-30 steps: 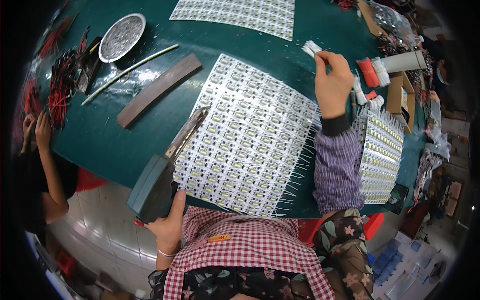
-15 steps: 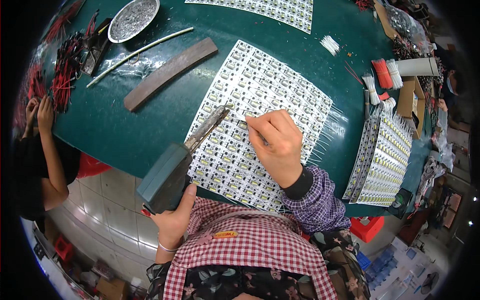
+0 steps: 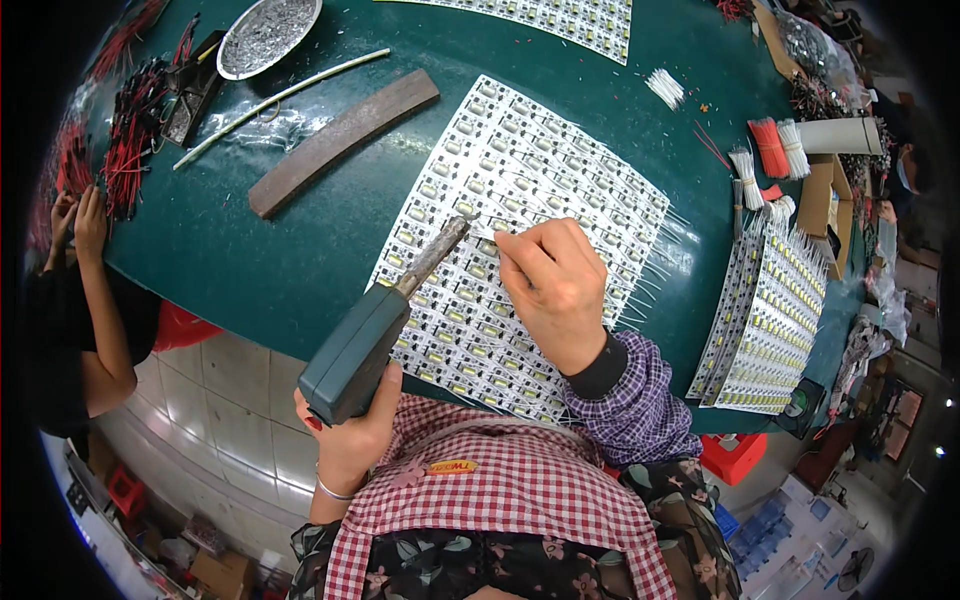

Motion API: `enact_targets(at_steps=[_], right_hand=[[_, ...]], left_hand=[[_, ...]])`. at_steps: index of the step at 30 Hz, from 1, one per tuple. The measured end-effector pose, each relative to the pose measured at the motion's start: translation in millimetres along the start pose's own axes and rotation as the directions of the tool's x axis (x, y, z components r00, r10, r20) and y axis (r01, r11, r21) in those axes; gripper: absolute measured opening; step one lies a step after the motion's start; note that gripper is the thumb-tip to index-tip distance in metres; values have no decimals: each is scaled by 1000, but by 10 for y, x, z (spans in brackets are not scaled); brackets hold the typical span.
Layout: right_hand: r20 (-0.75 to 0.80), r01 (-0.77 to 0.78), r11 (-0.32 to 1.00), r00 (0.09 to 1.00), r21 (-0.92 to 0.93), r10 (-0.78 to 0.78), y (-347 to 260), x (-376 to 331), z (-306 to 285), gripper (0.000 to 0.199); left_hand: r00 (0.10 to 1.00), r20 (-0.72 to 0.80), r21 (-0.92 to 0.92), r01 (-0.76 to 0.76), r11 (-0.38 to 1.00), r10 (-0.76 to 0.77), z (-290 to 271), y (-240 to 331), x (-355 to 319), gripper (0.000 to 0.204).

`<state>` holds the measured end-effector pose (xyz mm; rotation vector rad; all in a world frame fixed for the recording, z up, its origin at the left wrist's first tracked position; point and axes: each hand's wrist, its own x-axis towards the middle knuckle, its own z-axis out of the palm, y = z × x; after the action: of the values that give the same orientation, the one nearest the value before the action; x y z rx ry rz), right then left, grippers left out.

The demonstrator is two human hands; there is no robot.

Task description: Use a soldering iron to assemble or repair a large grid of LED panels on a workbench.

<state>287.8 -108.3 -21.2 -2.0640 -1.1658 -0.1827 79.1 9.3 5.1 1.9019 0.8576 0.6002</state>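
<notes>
A sheet of white circuit boards point(image 3: 440, 330) with rows of yellow LED chips lies on the table in front of me, white wires sticking out along its right edge. My left hand point(image 3: 358, 425) is wrapped round the dark green body of a soldering gun point(image 3: 355, 350). Its metal tip reaches the upper middle of the sheet. Just right of that tip, my right hand point(image 3: 555, 280) has thumb and forefinger pinched on a thin white wire point(image 3: 484, 233), held low over the boards. The wire's far end is too small to make out.
A curved brown bar point(image 3: 345, 140) and a pale rod point(image 3: 280, 108) lie left of the sheet, with a metal bowl point(image 3: 268, 40) beyond. Wired board sheets point(image 3: 775, 320) stack at right, near red wire bundles point(image 3: 768, 148). Another person's hands point(image 3: 85, 225) hold red wires at far left.
The soldering gun has shifted slightly right and up, its tip coming closer to the fingers of my right hand. My right hand is almost unmoved, still pinching.
</notes>
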Motion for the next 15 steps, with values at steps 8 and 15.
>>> enact_targets(at_steps=[8, 15], right_hand=[[-2, -3, 1000, 1000, -22, 3, 3, -5, 22, 18], [-20, 7, 1000, 1000, -21, -8, 1, -2, 34, 17]], left_hand=[[1000, 3, -19, 15, 1000, -15, 3, 12, 11, 19], [1000, 1, 1, 2, 1000, -2, 4, 13, 11, 19]])
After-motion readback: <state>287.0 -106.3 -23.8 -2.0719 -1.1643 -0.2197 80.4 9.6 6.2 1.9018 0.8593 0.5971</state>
